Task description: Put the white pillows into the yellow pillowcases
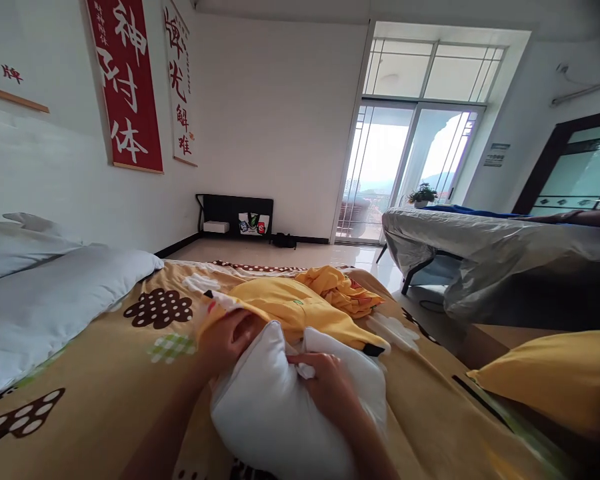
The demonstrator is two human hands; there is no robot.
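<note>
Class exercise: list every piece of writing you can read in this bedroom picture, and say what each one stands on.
"神对体": large white characters on the red hanging wall scroll; its small top column is unreadable.
"好牌": red characters on the white wooden-edged banner at far left.
White hanging scroll: red brush characters, too cursive to read surely.
Small wall notice beside the window: too small.
Stickers on the black low board: blurred.

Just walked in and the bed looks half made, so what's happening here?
A person is working a white pillow into a yellow pillowcase on the patterned bedspread. The left hand grips the case's open edge; the right hand pinches the pillow's corner. Most of the pillow is outside the case. Another yellow pillow lies at right.
</note>
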